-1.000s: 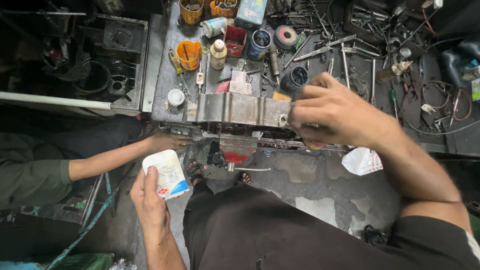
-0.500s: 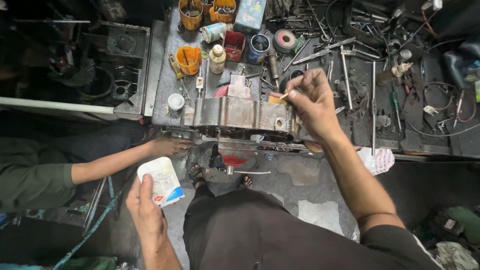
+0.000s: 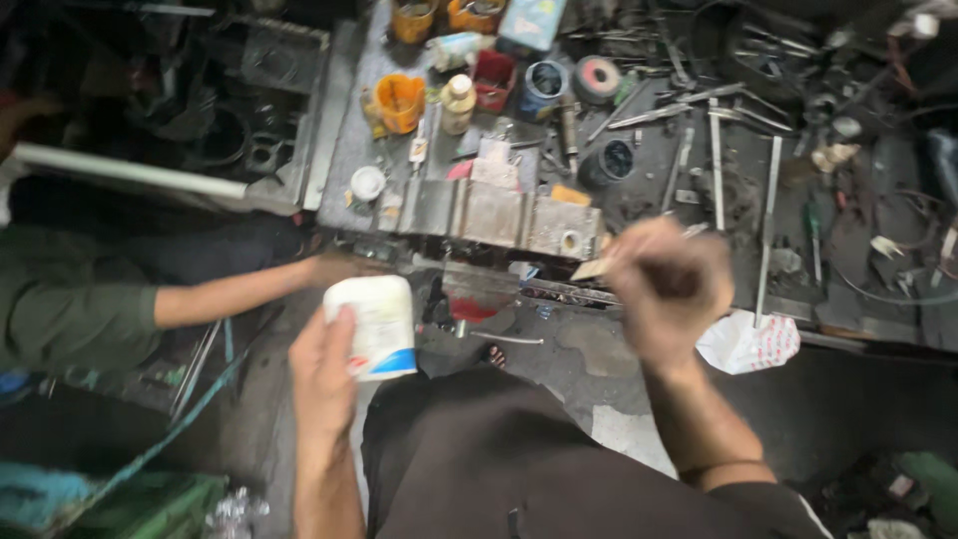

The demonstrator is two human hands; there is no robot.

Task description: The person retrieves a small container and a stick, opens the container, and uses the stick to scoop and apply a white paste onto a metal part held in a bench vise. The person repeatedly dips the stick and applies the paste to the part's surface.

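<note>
We are holding a white tub (image 3: 374, 324) in our left hand (image 3: 321, 374), fingers wrapped around its side and the thumb lying up along its front; the tub, with a blue band near its base, is sitting low and left of the metal block (image 3: 499, 215) clamped at the bench edge. Our right hand (image 3: 671, 289) is closing into a loose fist around a thin brush (image 3: 599, 268), whose pale tip is pointing left toward the block's right end; the hand is blurred, so we cannot tell exactly how the fingers are gripping it. Another person's arm (image 3: 230, 294) in a green sleeve (image 3: 70, 319) is reaching in from the left, its hand (image 3: 339, 268) resting just under the block's left end. On the bench (image 3: 339, 150) behind the block, an orange cup (image 3: 401, 100), a small bottle (image 3: 458, 102), a red box (image 3: 495, 78) and a roll of tape (image 3: 597, 78) are standing among scattered tools. A crumpled white bag (image 3: 750, 341) is lying right of our right wrist.
</note>
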